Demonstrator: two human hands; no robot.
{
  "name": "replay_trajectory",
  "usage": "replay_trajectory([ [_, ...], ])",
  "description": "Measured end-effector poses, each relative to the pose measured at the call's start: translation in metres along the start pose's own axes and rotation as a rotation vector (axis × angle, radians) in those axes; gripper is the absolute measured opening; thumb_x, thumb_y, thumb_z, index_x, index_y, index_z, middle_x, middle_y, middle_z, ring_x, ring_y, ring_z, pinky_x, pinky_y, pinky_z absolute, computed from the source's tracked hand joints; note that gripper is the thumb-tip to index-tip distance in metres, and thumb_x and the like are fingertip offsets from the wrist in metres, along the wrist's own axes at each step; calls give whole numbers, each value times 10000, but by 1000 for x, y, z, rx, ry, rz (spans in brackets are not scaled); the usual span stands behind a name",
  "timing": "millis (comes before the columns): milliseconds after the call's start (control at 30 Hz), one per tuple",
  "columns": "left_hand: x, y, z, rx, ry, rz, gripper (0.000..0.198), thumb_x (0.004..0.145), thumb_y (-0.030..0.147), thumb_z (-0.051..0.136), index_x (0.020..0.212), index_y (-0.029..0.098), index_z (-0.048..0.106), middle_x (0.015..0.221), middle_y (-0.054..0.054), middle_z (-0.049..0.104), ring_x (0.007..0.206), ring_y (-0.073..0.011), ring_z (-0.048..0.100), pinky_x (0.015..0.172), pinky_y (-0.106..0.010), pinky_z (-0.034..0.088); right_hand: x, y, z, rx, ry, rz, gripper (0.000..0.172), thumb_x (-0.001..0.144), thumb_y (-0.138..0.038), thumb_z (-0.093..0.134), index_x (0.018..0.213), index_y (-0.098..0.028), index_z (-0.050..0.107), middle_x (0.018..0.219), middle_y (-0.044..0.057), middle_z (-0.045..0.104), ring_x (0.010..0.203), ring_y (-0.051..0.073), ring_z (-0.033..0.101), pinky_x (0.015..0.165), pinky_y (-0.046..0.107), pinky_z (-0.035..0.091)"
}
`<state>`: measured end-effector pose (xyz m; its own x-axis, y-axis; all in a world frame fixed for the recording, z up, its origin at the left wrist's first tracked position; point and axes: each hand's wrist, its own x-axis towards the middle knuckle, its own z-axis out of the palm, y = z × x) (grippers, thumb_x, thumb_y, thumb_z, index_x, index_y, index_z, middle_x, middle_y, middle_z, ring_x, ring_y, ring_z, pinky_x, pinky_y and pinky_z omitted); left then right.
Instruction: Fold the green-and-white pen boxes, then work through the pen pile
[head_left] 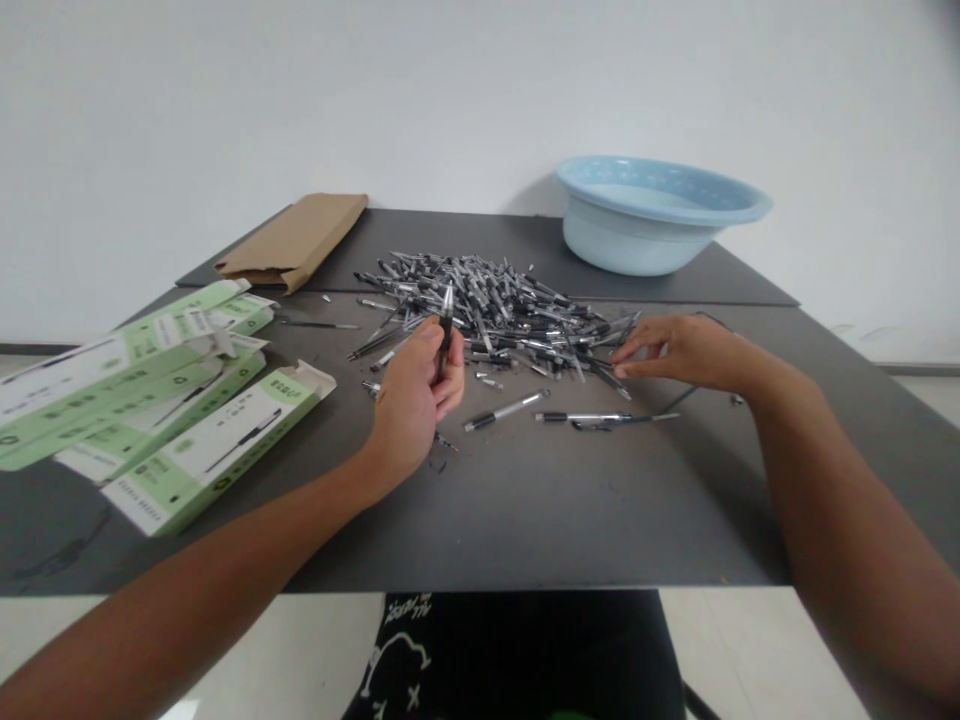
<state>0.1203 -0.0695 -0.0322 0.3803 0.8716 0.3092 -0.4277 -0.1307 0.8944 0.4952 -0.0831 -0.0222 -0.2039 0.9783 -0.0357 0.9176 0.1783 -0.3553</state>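
My left hand [420, 395] is wrapped round a black-gripped pen barrel [445, 335], its silver cone tip pointing up. A large heap of clear and black pen parts [495, 305] lies just beyond it. At the heap's right edge is my right hand [667, 350], thumb and fingertips close together beside thin dark refills; what they pinch, if anything, is too small to make out. On the table between my hands lie a loose clear pen with a black grip [507, 410] and another pen [585, 417]. Small clear pieces [491, 381] are scattered in front of the heap.
Green and white pen boxes [225, 440], opened and overlapping, lie at the left. Behind them is a brown paper bag [304, 235]. A light blue basin [637, 235] stands at the back right of the dark table [525, 530], near the white wall.
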Motion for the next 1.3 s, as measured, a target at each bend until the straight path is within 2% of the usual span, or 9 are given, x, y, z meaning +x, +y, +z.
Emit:
replay_trajectory([
  [167, 3, 5, 3, 36, 45, -1, 436, 935, 587, 657, 732, 223, 532, 435, 106, 278, 343, -73, 199, 355, -199, 222, 1, 0, 3, 2, 29, -10, 296, 839, -572, 807, 1007, -343, 891, 1033, 24, 826, 828, 243, 726, 747, 384, 550],
  [400, 4, 4, 1, 76, 58, 25, 438, 944, 601, 630, 733, 235, 513, 458, 102, 263, 356, -71, 171, 364, -221, 188, 10, -42, 29, 50, 224, -247, 289, 974, -495, 717, 1088, -282, 875, 1058, 61, 789, 753, 180, 669, 727, 331, 532],
  [533, 9, 10, -2, 75, 120, 50, 434, 931, 591, 648, 713, 238, 519, 461, 94, 244, 366, -75, 157, 366, -246, 155, 12, -58, 43, 35, 234, -326, 292, 1007, -453, 700, 1170, -270, 858, 1077, 86, 749, 811, 194, 679, 768, 345, 546],
  [700, 18, 21, -10, 92, 187, 129, 425, 927, 578, 650, 696, 251, 507, 478, 83, 214, 389, -89, 120, 391, -289, 108, 13, -63, 58, 49, 274, -333, 323, 1010, -486, 705, 1193, -266, 856, 1045, 75, 712, 735, 166, 646, 732, 338, 542],
  [833, 26, 27, -21, 137, 240, 189, 427, 943, 609, 615, 729, 266, 476, 518, 75, 183, 428, -107, 124, 460, -321, 115, 13, -73, 63, 89, 317, -354, 311, 1011, -491, 706, 1178, -279, 861, 1022, 79, 733, 818, 199, 680, 719, 343, 543],
  [967, 32, 31, -30, 161, 326, 256, 406, 945, 605, 572, 737, 276, 456, 565, 67, 186, 462, -121, 114, 482, -329, 113, 16, -101, 56, 90, 280, -421, 260, 1026, -445, 698, 1131, -280, 870, 1053, 81, 795, 920, 230, 734, 827, 371, 567],
  [1133, 35, 33, -36, 134, 350, 264, 412, 926, 625, 576, 747, 281, 440, 583, 68, 203, 466, -122, 129, 486, -327, 112, 30, -140, 52, -14, 57, -446, 264, 1012, -430, 715, 1169, -279, 864, 1137, 85, 815, 952, 249, 771, 828, 361, 580],
  [1200, 35, 33, -38, 134, 347, 258, 416, 928, 636, 573, 760, 277, 447, 586, 71, 212, 471, -119, 151, 486, -323, 127, 39, -148, 54, -76, 3, -434, 289, 1006, -447, 719, 1187, -272, 860, 1165, 91, 813, 942, 252, 777, 825, 361, 575],
  [1300, 33, 31, -38, 120, 339, 254, 436, 957, 635, 565, 760, 262, 454, 594, 70, 244, 484, -112, 171, 480, -313, 134, 54, -153, 58, -131, -7, -409, 322, 1024, -482, 682, 1198, -276, 858, 1150, 92, 813, 961, 262, 771, 845, 368, 560],
])
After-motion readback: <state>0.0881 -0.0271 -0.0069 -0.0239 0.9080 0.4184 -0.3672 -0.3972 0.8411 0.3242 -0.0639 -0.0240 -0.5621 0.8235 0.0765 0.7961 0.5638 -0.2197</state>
